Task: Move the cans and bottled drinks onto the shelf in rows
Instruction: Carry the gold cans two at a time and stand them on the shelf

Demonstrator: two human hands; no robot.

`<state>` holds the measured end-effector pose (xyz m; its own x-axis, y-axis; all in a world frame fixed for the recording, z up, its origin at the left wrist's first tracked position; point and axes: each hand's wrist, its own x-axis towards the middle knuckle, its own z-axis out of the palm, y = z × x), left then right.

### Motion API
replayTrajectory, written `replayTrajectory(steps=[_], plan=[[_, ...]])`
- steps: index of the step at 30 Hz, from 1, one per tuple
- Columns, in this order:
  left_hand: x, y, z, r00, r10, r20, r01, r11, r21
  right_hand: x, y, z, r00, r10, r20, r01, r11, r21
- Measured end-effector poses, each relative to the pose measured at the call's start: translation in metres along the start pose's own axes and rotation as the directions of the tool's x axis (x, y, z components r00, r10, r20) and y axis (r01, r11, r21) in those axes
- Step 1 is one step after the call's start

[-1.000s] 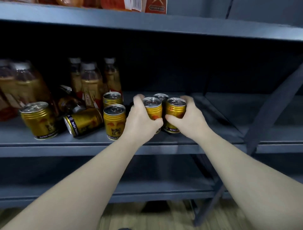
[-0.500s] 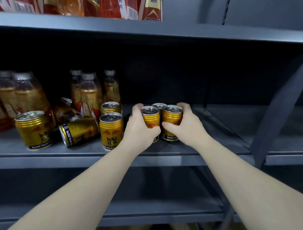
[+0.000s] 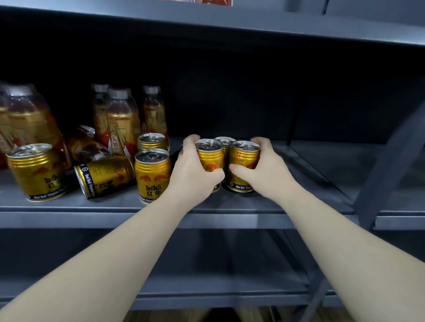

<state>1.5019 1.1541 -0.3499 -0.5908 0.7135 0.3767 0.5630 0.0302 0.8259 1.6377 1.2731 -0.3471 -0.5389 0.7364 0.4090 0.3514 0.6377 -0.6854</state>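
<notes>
1. As I watch the shelf (image 3: 207, 208), my left hand (image 3: 195, 177) curls round the left can (image 3: 210, 156), thumb across its near face.
2. My right hand (image 3: 266, 177) wraps the right can (image 3: 243, 158); both cans stand upright, just beside each other, near the shelf's front.
3. A third can (image 3: 225, 140) stands just behind them.
4. To the left, a toppled can (image 3: 105, 175) lies before the bottles (image 3: 122, 124).

Red cartons (image 3: 216, 2) at the top edge; grey diagonal brace (image 3: 391, 161) at right; wooden floor (image 3: 165, 316) below.
</notes>
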Motion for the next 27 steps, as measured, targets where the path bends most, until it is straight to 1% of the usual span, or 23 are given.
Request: replayTrajectory(steps=[7,15,21,24,27], plan=[[0.002,0.007,0.002,1.0,0.03,-0.01,-0.03,0.999,0.017,0.001,0.004,-0.008,1.0,-0.001,0.006,0.001,1.0,0.018],[0.002,0.032,0.025,0.997,0.071,0.017,-0.071,0.997,-0.037,0.012,0.026,-0.044,0.996,0.061,-0.07,-0.062,0.998,-0.002],[0.009,0.057,0.062,0.992,0.102,0.072,-0.101,0.995,-0.023,0.031,0.051,-0.066,0.978,0.169,-0.121,-0.173,0.985,-0.027],[0.019,0.068,0.081,0.994,0.084,0.072,-0.082,0.996,-0.025,0.046,0.062,-0.073,0.965,0.224,-0.139,-0.229,0.973,-0.026],[0.038,0.081,0.099,0.996,0.042,0.081,-0.039,0.999,-0.038,0.059,0.07,-0.077,0.944,0.278,-0.177,-0.28,0.96,0.011]])
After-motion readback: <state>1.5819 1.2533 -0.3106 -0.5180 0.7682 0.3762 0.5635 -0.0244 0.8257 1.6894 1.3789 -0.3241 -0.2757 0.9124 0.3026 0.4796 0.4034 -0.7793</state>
